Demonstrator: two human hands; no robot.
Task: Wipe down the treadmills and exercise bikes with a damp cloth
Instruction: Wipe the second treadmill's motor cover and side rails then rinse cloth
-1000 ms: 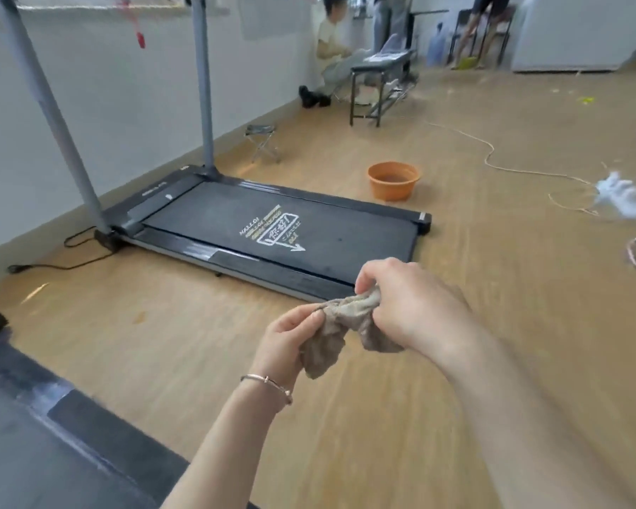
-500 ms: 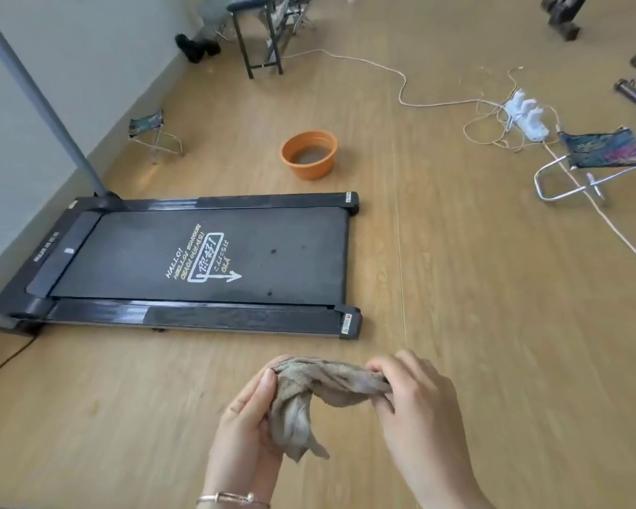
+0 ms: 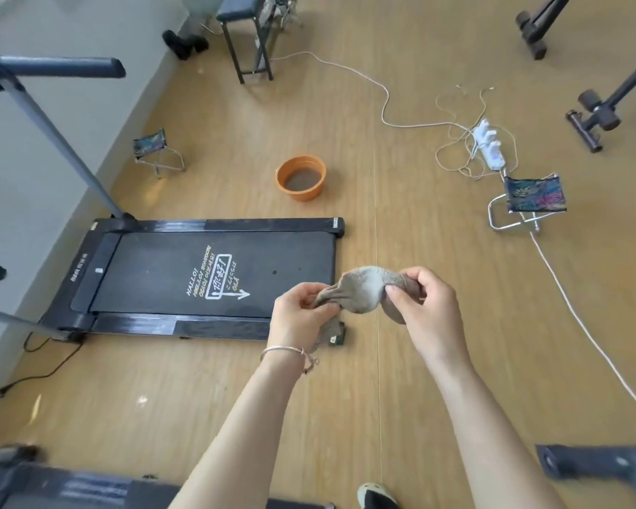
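A crumpled grey-brown cloth (image 3: pixel 360 290) is stretched between both hands in front of me. My left hand (image 3: pixel 297 317) pinches its left end and my right hand (image 3: pixel 425 306) grips its right end. Beyond the hands a flat black treadmill (image 3: pixel 169 277) lies on the wooden floor with white lettering on its belt; its grey uprights rise at the left by the wall. My left hand and the cloth hide its near right corner. An orange basin (image 3: pixel 302 178) holding murky water sits on the floor past the treadmill's far end.
A white power strip (image 3: pixel 489 145) with tangled cables lies at the right, one cord running toward me. Two small folding stools (image 3: pixel 529 200) (image 3: pixel 155 150) stand on the floor. A black bench (image 3: pixel 245 27) is at the back. Dark equipment frames (image 3: pixel 595 115) stand far right, another machine at the bottom edge.
My view has swung from the room's far end down onto the floor. Both hands keep hold of the cloth and have risen in the frame, now overlapping the treadmill's near corner.
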